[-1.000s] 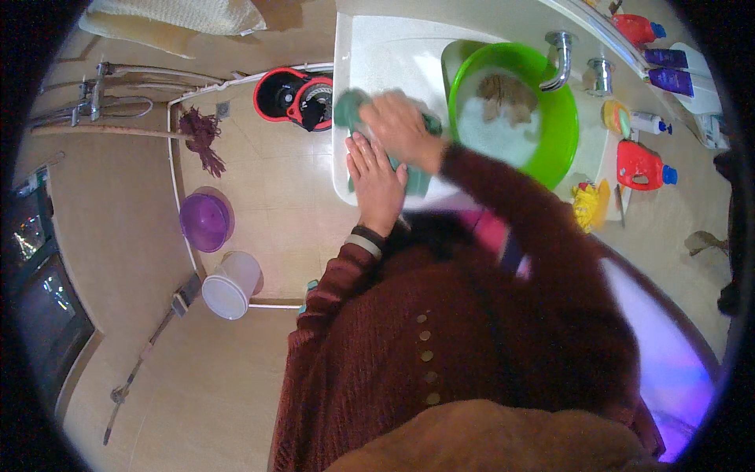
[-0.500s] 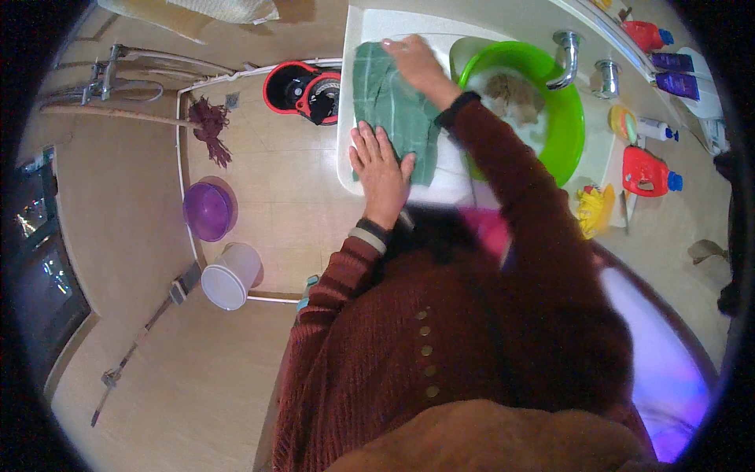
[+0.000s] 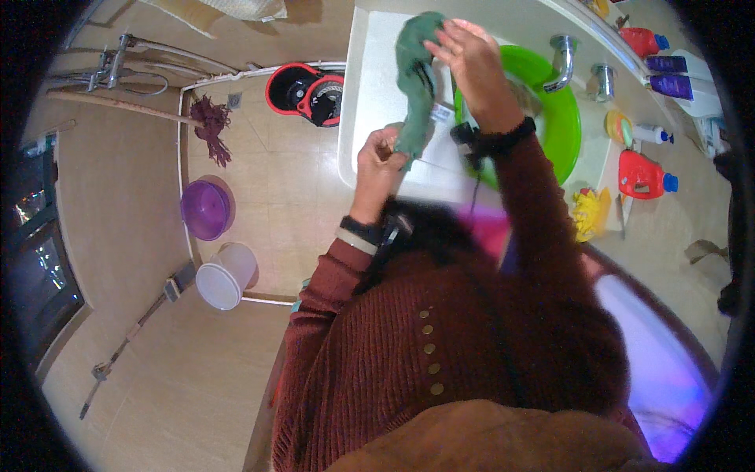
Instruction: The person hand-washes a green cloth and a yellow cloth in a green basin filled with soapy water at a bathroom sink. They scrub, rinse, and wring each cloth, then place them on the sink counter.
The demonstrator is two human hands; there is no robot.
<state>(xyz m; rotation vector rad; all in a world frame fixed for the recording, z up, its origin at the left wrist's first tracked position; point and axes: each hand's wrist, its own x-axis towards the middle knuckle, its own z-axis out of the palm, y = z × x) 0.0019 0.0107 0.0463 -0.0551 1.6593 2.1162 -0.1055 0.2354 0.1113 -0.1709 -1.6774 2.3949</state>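
Note:
A green cloth (image 3: 414, 86) is bunched into a narrow strip above the white sink surface (image 3: 376, 75), with a pale tag at its edge. My left hand (image 3: 379, 169) pinches its near end between thumb and fingers. At the far end, my right hand (image 3: 480, 75) has its fingers bent against the cloth, gripping it; part of that grip is hidden. Right of the cloth stands a bright green basin (image 3: 568, 118), partly covered by my right hand and wrist.
Chrome taps (image 3: 562, 67) rise beside the basin. A red bottle (image 3: 641, 175), a yellow scrubber (image 3: 586, 214) and other bottles line the right-hand ledge. On the floor to the left are a red-and-black mop bucket (image 3: 285, 88), a purple basin (image 3: 206, 211) and a white bucket (image 3: 222, 282).
The cloth was spread flat under both hands; now it is lifted and gathered into a strip. My left hand has closed on its near end, and my right hand has shifted right.

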